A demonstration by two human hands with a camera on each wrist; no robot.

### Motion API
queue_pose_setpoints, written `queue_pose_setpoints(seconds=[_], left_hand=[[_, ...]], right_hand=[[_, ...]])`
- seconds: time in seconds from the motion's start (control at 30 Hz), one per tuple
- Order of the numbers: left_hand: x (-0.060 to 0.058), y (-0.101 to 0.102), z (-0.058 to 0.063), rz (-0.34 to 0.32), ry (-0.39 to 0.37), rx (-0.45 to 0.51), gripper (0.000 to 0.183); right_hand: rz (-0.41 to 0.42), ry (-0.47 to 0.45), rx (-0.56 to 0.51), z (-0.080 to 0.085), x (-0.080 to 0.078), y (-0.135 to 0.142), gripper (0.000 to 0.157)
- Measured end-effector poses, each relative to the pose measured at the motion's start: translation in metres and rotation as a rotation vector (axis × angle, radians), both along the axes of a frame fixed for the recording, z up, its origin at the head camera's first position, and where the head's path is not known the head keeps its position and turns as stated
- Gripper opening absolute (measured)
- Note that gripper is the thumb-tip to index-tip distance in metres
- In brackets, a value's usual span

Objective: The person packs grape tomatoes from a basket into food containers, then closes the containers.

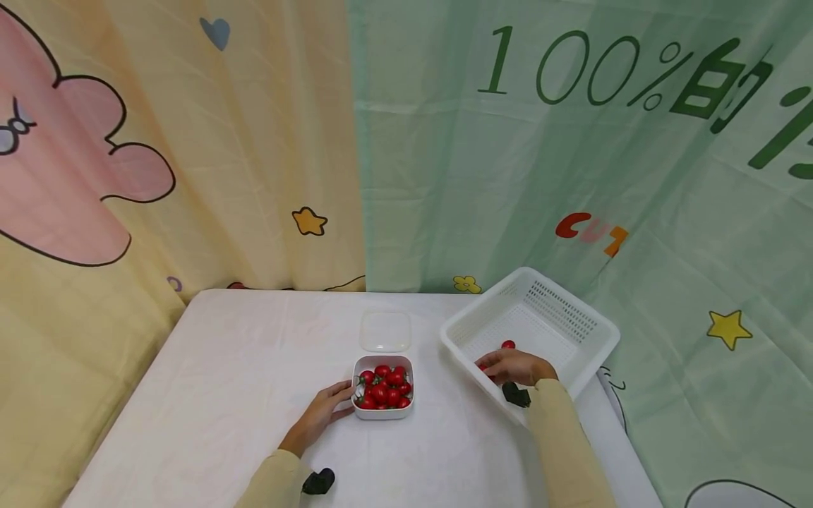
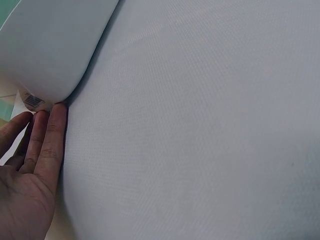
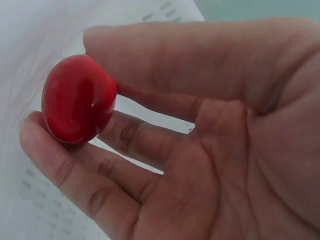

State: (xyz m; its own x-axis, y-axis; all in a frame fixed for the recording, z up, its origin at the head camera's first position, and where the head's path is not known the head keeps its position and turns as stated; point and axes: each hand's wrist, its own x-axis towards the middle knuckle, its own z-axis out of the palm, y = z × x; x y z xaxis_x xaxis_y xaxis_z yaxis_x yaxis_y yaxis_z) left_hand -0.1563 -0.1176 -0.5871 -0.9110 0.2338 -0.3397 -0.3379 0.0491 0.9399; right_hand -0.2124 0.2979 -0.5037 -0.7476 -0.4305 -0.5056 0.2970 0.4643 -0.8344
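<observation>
Cherry tomatoes [image 1: 379,393], red with some green stems, fill a small white square box [image 1: 384,415] on the table. My left hand [image 1: 320,416] touches the box's left side with its fingers extended; in the left wrist view the fingertips meet the lower edge of the white wall [image 2: 60,45]. Over the near left part of a white plastic basket [image 1: 603,342], my right hand [image 1: 516,367] pinches one cherry tomato [image 3: 79,100] between thumb and fingers. Another tomato [image 1: 508,344] shows in the basket just beyond that hand.
Behind the box a clear lid [image 1: 385,331] lies flat on the white-covered table [image 1: 241,367]. The basket sits at an angle at the table's right side. Printed curtains [image 1: 419,176] hang close behind the table's back edge.
</observation>
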Motion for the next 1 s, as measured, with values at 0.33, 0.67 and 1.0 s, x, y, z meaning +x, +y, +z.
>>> queue_pose_setpoints(seconds=[0.33,0.67,1.0], left_hand=[[-0.001,0.000,-0.001,0.016,0.004,0.001,0.058],[-0.001,-0.001,-0.003,-0.009,0.009,0.004,0.061],[-0.001,0.000,-0.002,0.004,0.005,0.011,0.059]], right_hand=[[-0.026,0.077,-0.018,0.012,0.004,-0.005,0.037],[-0.016,0.226,0.015,0.023,0.007,-0.013,0.036],[-0.117,0.306,0.051,0.031,0.011,-0.026,0.036]])
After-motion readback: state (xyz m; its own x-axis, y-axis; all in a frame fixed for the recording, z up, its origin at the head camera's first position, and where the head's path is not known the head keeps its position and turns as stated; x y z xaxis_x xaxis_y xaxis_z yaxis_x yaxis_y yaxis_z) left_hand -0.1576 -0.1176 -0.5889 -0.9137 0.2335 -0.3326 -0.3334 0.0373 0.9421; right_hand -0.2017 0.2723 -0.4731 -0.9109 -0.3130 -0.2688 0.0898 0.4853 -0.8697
